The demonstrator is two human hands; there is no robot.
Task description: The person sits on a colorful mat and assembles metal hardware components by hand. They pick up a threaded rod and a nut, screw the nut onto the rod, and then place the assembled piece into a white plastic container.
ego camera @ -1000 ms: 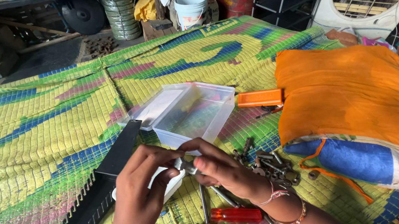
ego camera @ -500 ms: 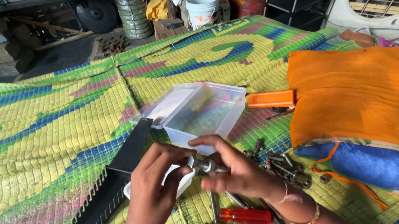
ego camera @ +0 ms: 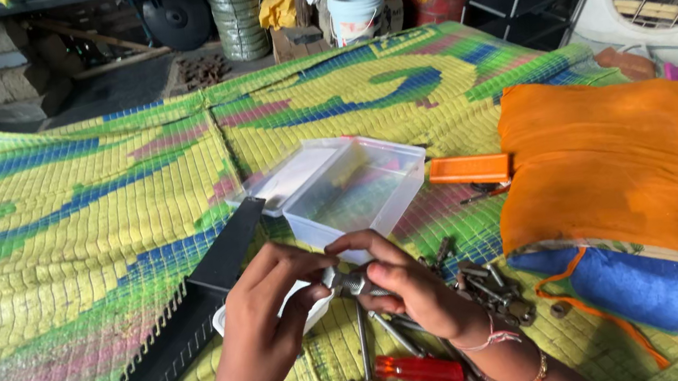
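small grey metal bolt [ego camera: 352, 283] | pinched by left hand [ego camera: 265, 324] and right hand [ego camera: 408, 284] fingertips | above green-yellow woven mat [ego camera: 72, 224], near clear plastic box [ego camera: 356, 197]

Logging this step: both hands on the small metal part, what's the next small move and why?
Probably keep turning the small metal part between the left hand and right hand: both pinch it above the mat, not yet resting anywhere, clear plastic box open just behind.
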